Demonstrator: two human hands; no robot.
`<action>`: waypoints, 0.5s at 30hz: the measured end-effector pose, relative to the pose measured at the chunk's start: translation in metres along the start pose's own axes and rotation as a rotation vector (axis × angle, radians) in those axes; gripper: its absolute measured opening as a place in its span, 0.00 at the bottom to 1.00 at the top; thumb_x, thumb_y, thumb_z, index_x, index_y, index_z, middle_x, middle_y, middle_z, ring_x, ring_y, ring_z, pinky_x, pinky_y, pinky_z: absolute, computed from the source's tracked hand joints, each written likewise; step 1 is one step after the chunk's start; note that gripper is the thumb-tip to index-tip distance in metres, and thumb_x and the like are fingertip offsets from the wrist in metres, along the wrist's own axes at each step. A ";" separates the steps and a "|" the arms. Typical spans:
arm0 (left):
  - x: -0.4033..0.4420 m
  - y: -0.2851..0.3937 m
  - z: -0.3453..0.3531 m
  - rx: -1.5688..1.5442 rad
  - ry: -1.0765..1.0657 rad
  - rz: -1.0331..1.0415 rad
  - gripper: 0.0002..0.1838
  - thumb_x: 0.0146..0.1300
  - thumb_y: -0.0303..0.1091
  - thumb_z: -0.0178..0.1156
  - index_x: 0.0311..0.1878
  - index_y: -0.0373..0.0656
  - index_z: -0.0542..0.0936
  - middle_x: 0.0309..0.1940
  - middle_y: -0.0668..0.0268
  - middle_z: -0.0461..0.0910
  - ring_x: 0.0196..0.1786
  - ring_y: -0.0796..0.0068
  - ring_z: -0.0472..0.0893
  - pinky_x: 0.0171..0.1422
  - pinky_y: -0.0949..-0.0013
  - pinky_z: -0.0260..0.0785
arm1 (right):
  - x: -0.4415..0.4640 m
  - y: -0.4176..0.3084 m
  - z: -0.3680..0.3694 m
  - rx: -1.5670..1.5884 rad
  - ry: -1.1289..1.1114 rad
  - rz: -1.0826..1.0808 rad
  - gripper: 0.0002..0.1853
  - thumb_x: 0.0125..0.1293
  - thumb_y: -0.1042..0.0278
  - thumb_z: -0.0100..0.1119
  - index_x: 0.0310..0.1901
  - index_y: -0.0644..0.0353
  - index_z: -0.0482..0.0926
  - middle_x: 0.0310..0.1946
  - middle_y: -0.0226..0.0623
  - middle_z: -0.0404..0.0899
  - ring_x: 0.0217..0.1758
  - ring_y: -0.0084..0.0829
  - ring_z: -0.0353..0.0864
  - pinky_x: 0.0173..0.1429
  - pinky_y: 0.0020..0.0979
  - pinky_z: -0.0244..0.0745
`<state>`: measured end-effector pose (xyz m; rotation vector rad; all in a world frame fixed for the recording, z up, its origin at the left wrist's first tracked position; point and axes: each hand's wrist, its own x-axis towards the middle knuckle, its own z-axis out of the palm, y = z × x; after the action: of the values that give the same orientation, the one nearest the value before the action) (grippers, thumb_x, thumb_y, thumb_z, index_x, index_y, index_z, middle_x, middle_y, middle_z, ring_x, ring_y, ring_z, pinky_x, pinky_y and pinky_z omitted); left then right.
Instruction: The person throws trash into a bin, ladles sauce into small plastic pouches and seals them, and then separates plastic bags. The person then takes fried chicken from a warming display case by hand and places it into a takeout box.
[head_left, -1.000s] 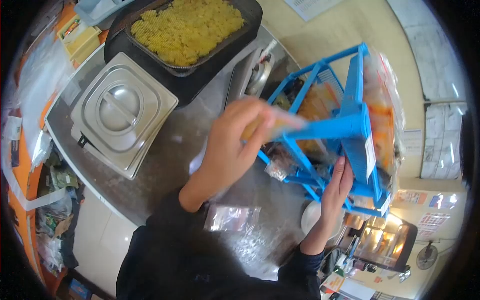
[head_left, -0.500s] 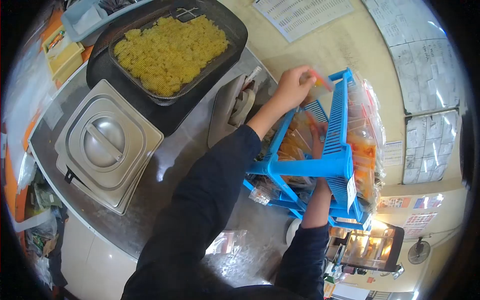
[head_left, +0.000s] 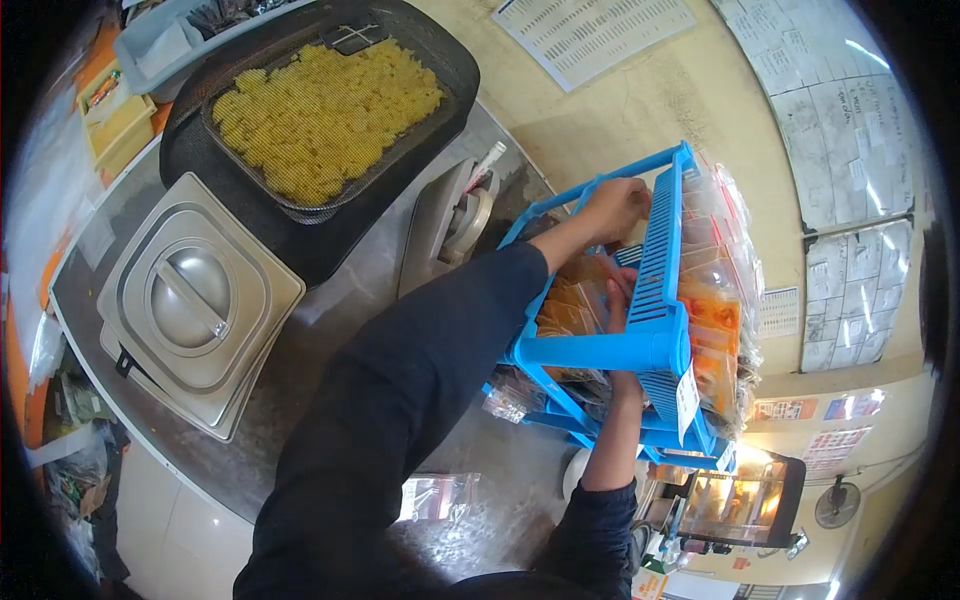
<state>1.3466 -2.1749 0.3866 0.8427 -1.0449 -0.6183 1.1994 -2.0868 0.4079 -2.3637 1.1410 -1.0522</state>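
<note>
A blue plastic rack (head_left: 610,350) stands on the metal table, its upper basket packed with small zip bags (head_left: 575,310) of orange-brown contents. Over the far end of that basket, my left hand (head_left: 613,208) is closed with fingers bent down on a small zip bag, mostly hidden by the hand and the rack's slatted side. Lower down, my right hand (head_left: 620,295) reaches in from the near side, thumb and fingers pinching the top of a clear zip bag among the others. Part of its palm is behind the blue rim. More zip bags with orange contents (head_left: 715,320) fill the rack's outer side.
Left of the rack sits a grey scale-like device with a tape roll (head_left: 465,222) and a marker. A black tray holds a mesh basket of yellow crumbly food (head_left: 325,120). Steel lidded pans (head_left: 195,300) occupy the table's left edge. A lit display cabinet (head_left: 735,500) is beyond.
My left hand has lowered from above the rack into the upper basket with the small zip bag. My right hand stays among the bags. The view has shifted slightly.
</note>
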 end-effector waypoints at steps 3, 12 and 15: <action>-0.001 0.001 -0.007 0.134 -0.124 -0.007 0.07 0.55 0.31 0.58 0.34 0.39 0.79 0.34 0.52 0.81 0.39 0.59 0.81 0.43 0.63 0.71 | 0.000 0.002 -0.002 -0.069 0.007 0.011 0.13 0.64 0.71 0.59 0.49 0.63 0.72 0.43 0.36 0.78 0.49 0.27 0.79 0.53 0.29 0.74; -0.020 -0.012 -0.048 0.546 -0.447 0.043 0.14 0.58 0.40 0.58 0.43 0.43 0.81 0.46 0.56 0.79 0.52 0.58 0.77 0.57 0.58 0.65 | 0.002 0.001 -0.002 -0.171 0.015 -0.084 0.13 0.65 0.64 0.57 0.46 0.65 0.75 0.39 0.37 0.80 0.47 0.30 0.80 0.52 0.32 0.74; -0.032 -0.023 -0.053 0.590 -0.405 0.146 0.20 0.62 0.45 0.56 0.52 0.43 0.77 0.55 0.53 0.73 0.60 0.56 0.70 0.65 0.57 0.58 | -0.010 0.006 -0.008 -0.349 -0.010 -0.176 0.14 0.67 0.62 0.55 0.46 0.65 0.75 0.38 0.39 0.81 0.46 0.33 0.80 0.51 0.34 0.74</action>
<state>1.3815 -2.1465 0.3388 1.1636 -1.6886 -0.3602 1.1860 -2.0823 0.4053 -2.7798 1.2147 -0.9581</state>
